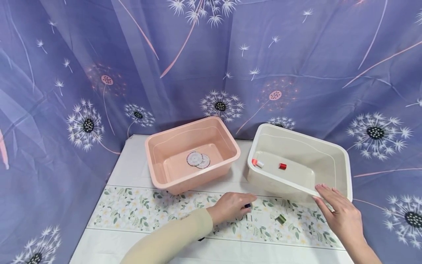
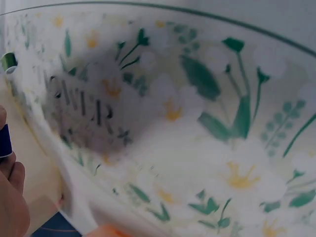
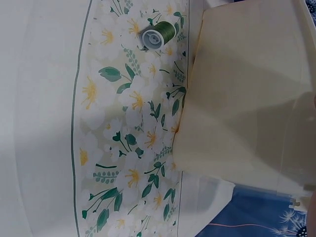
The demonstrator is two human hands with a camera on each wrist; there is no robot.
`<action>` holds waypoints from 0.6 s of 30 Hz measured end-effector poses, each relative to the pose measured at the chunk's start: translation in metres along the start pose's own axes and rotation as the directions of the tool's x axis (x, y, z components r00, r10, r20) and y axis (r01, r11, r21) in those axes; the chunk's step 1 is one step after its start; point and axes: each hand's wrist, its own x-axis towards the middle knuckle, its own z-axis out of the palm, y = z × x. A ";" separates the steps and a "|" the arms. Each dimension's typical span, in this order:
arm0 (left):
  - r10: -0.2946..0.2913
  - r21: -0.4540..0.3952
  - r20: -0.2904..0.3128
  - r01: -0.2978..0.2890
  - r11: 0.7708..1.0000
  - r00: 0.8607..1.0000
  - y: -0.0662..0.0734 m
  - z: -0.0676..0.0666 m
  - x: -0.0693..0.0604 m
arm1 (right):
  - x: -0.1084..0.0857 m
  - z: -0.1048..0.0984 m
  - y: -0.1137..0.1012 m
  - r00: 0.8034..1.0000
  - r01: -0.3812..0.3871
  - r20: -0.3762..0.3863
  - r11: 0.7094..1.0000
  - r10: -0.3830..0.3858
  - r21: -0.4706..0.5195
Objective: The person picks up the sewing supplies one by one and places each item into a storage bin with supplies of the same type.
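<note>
Above the floral strip of the table, my left hand [image 1: 232, 207] pinches a dark blue thread spool [image 2: 5, 140] between its fingers and thumb. My right hand [image 1: 341, 211] lies with straight fingers at the near right rim of the cream bin [image 1: 296, 183]. Inside that bin are a red thread spool [image 1: 282, 166] and, at its left end, a white spool [image 1: 260, 164] beside a coral one [image 1: 254, 162]. A green thread spool [image 1: 281, 219] lies on its side on the cloth between my hands, also visible in the right wrist view.
To the left stands a pink bin [image 1: 191, 181] with two overlapping round pin wheels [image 1: 195, 158] on its floor. A floral-banded cloth [image 1: 132, 209] covers the table. A purple dandelion-print curtain [image 1: 184, 73] hangs behind both bins. A small dark object [image 1: 201, 239] shows beside my left sleeve.
</note>
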 end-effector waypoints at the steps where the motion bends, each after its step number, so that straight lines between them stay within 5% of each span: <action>1: -0.005 -0.003 0.005 0.005 1.000 1.000 0.000 -0.003 0.001 | 0.000 0.000 0.001 1.000 0.005 -0.006 1.000 -0.005 0.003; 18: 0.021 -0.037 -0.008 -0.021 0.999 1.000 0.005 -0.049 0.008 | -0.001 0.001 0.002 1.000 0.010 -0.011 1.000 -0.010 0.007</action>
